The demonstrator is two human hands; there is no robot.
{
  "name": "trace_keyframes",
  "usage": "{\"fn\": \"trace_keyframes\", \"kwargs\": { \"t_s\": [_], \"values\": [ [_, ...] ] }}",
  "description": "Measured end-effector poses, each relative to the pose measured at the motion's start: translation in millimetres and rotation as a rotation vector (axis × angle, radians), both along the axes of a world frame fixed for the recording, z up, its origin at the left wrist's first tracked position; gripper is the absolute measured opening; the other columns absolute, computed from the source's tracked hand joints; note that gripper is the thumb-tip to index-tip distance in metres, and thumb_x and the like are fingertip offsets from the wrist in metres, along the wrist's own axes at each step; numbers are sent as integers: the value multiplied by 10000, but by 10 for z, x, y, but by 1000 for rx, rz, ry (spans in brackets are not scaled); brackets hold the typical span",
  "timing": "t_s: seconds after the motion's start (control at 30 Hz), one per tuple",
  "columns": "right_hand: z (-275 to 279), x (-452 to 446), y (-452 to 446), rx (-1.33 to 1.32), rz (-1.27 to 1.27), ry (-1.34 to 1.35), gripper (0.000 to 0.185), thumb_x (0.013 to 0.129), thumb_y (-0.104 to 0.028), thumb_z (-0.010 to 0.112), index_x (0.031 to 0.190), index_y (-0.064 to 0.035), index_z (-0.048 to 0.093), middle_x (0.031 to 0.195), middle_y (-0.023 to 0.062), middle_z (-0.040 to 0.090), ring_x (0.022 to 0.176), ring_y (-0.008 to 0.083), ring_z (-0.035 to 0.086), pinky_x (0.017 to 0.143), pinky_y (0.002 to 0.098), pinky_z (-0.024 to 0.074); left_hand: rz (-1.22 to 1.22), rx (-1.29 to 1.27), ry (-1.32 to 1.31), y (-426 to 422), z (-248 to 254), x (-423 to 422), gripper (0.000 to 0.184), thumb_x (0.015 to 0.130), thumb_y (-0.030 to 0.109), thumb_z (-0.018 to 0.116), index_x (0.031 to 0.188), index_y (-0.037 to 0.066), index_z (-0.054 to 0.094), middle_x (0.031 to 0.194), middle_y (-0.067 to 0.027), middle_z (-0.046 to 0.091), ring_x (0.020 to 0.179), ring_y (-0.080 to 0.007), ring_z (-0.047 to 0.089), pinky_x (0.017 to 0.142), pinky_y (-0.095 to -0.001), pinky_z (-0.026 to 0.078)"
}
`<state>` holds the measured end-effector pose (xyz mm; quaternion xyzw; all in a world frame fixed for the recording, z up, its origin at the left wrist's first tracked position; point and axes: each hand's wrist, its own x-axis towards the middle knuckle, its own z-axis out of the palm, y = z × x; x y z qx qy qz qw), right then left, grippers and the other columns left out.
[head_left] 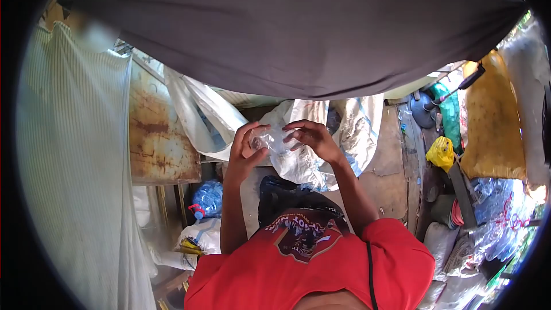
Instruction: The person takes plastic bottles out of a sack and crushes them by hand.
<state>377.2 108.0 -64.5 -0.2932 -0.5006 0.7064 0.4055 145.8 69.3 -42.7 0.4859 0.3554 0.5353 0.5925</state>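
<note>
A clear, shiny plastic container (266, 141) is up in front of my chest, between my hands. It looks like a cup or bottle, but glare and the pale sack behind blur its outline. The fingers and thumb of my left hand (245, 148) curve around its left end. At the right end, the bent fingers of my right hand (314, 139) meet the plastic. Behind and below lies a white woven sack (359, 132) with crumpled folds, its mouth and contents partly hidden by my hands. Black cloth or plastic (281, 195) shows just beyond my shirt.
A large blue plastic bottle (208, 198) lies to my left, near a rusty metal panel (160, 126). To my right are a yellow plastic bag (440, 153), a blue round container (423, 110) and heaped clear plastic (505, 212). Dark cloth (298, 28) hangs low overhead.
</note>
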Motion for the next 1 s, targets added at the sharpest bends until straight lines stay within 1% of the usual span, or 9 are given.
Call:
{"fn": "trace_keyframes", "kwargs": {
  "t_s": [0.1, 0.23, 0.27, 0.3, 0.5, 0.63, 0.67, 0.8, 1.0],
  "values": [
    [43, 301, -90, 12, -14, 94, 309, 923, -118, 646, 1190, 18, 568, 1188, 136, 604, 1034, 230, 631, 784, 344, 577, -71, 90, 40, 111, -70, 249, 587, 835, 59, 683, 1376, 52, 455, 1316, -147, 559, 1240, -224, 490, 1046, -371, 363],
    [291, 582, -185, -28, 173, -36, 558, 854, -117, 729, 1292, -12, 401, 1122, 154, 614, 1014, 217, 638, 722, 328, 582, -242, 62, 9, 168, 5, 565, 514, 871, 80, 654, 1353, 37, 482, 1292, -151, 581, 1235, -241, 505, 1049, -386, 371],
    [288, 616, -187, -34, 231, -56, 674, 838, -167, 752, 1341, -34, 324, 1105, 141, 629, 930, 198, 665, 636, 299, 566, -278, 37, -46, 181, 27, 641, 503, 879, 80, 649, 1351, 34, 482, 1294, -149, 583, 1249, -242, 504, 1051, -381, 371],
    [340, 656, -235, -8, 219, -85, 681, 851, -231, 739, 1352, -30, 324, 1103, 134, 642, 832, 178, 680, 566, 262, 532, -313, 42, -10, 198, 87, 698, 499, 882, 82, 648, 1350, 32, 482, 1293, -149, 584, 1253, -240, 503, 1053, -378, 370],
    [494, 806, -349, -5, 104, -151, 675, 863, -311, 696, 1369, -12, 364, 1108, 123, 652, 716, 134, 659, 480, 234, 480, -417, 71, 119, 371, 376, 979, 552, 888, 183, 661, 1374, 13, 462, 1320, -153, 572, 1245, -244, 517, 1076, -396, 353],
    [525, 716, -406, 63, -23, -180, 613, 928, -415, 593, 1354, -4, 432, 990, 106, 662, 609, 112, 596, 451, 221, 456, -566, -31, 128, 453, 403, 1049, 670, 909, 424, 628, 1383, -8, 433, 1155, -101, 616, 1022, -173, 594, 837, -320, 469],
    [522, 689, -412, 40, -48, -148, 620, 941, -433, 570, 1366, -7, 418, 975, 107, 659, 600, 110, 590, 449, 220, 454, -586, -90, 25, 436, 428, 1077, 632, 920, 447, 610, 1348, 2, 476, 1239, -96, 591, 1071, -160, 564, 876, -288, 443],
    [420, 584, -478, 6, -131, -23, 620, 995, -469, 472, 1438, -60, 328, 858, 70, 607, 543, 93, 527, 430, 224, 425, -509, -111, 43, 321, 601, 1156, 490, 942, 412, 591, 1225, 18, 520, 1037, -66, 619, 931, -139, 582, 718, -272, 465],
    [453, 303, -587, -85, -338, 116, 526, 1026, -441, 412, 1399, -73, 359, 778, 47, 555, 483, 83, 463, 413, 226, 374, -239, 77, 180, 242, 344, 1328, 310, 1006, 276, 518, 1211, 42, 522, 1122, -85, 598, 1048, -144, 554, 904, -274, 439]
  ]
}}
